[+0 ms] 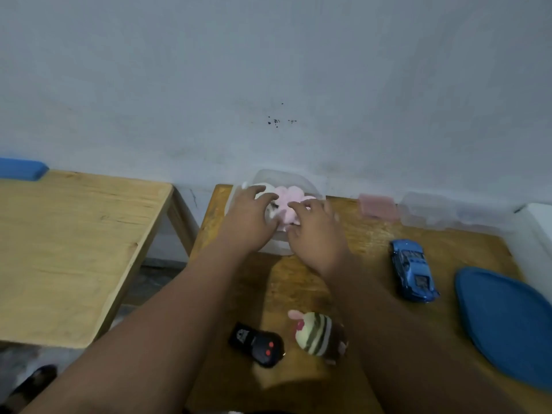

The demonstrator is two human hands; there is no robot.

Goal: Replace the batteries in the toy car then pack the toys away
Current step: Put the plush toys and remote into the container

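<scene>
Both hands, left [249,218] and right [313,231], press fingers-spread on the plush [285,198] to seat it in the tub [280,179] (car [413,270] waits right of it).

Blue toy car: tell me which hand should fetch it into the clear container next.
Right, probably. The blue toy car lies on the table's right side, nearer the right hand, with bare table between them. The left hand sits farther left at the clear container and would have to cross over.

Illumination is dim and bluish. Both forearms cast soft shadows on the table [373,249]. Wide-angle distortion and blur soften the edges.
</scene>
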